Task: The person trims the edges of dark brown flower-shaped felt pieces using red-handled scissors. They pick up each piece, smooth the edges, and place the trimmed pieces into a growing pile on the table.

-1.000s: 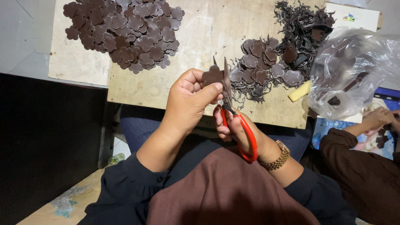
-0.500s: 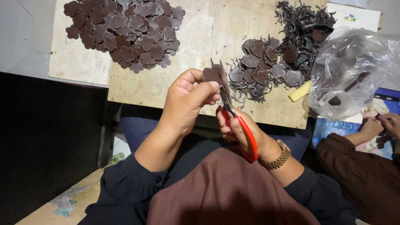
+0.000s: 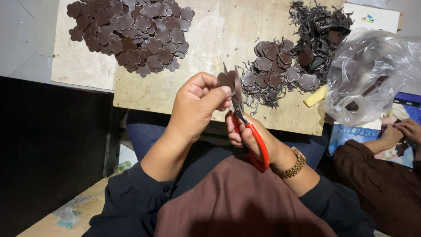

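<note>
Left hand: centre frame, pinching a brown flower cutout between thumb and fingers. Right hand: closed through red-handled scissors, blades against the cutout. Board: cutout pile upper left; smaller pile and trimmings upper right. Plastic bag: right edge. Another person's hand: lower right.
</note>
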Action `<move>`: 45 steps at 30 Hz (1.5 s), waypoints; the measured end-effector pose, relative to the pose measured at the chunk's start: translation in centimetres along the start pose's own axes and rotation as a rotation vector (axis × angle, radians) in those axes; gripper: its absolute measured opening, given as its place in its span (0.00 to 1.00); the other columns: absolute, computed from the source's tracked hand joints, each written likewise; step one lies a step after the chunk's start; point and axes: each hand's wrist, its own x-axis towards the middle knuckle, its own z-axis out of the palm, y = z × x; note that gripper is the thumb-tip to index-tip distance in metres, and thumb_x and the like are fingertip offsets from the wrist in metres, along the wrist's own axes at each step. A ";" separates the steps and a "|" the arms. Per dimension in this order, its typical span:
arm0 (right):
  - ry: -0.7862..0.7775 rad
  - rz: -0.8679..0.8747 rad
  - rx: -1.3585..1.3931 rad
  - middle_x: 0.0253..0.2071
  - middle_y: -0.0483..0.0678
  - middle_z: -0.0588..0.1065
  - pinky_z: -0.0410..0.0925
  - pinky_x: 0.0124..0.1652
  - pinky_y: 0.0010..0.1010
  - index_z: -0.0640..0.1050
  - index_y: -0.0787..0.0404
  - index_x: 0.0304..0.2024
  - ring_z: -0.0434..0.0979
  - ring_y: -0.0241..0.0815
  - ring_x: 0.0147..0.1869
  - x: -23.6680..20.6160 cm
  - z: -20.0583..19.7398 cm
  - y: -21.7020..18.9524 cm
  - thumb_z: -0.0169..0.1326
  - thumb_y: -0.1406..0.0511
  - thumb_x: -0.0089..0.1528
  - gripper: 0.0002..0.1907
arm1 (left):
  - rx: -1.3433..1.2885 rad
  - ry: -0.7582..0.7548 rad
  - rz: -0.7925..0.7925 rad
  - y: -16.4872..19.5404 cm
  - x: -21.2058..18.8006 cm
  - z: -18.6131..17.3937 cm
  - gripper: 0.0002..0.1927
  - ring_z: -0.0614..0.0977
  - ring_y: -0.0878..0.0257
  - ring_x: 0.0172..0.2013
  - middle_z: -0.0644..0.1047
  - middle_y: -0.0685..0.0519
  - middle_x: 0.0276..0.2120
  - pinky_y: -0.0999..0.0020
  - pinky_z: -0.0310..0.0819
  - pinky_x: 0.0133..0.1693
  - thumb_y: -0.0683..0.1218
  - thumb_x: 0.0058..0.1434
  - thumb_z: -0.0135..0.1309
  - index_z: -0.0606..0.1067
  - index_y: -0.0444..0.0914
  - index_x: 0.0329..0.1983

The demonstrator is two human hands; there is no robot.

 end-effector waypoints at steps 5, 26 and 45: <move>0.044 0.026 0.033 0.32 0.38 0.55 0.52 0.32 0.24 0.64 0.61 0.46 0.50 0.30 0.32 -0.1 0.0 0.2 0.49 0.37 0.66 0.35 | 0.026 -0.013 -0.010 -0.1 0.0 -0.1 0.05 0.80 0.70 0.31 0.79 0.54 0.30 0.74 0.76 0.35 0.38 0.65 0.57 0.72 0.35 0.40; -0.014 0.040 0.016 0.36 0.40 0.59 0.57 0.38 0.24 0.65 0.61 0.50 0.55 0.32 0.37 -0.4 0.3 -0.4 0.49 0.33 0.64 0.39 | -0.022 -0.051 -0.028 -0.2 -0.1 0.0 0.07 0.80 0.69 0.31 0.79 0.53 0.32 0.74 0.77 0.35 0.38 0.64 0.59 0.72 0.34 0.42; 0.093 0.020 -0.053 0.39 0.42 0.62 0.59 0.37 0.24 0.67 0.63 0.53 0.57 0.32 0.37 -0.5 0.4 -0.6 0.47 0.35 0.64 0.40 | -0.053 -0.105 -0.127 0.3 -0.4 -0.2 0.06 0.80 0.67 0.29 0.80 0.51 0.31 0.72 0.78 0.33 0.39 0.66 0.57 0.72 0.35 0.43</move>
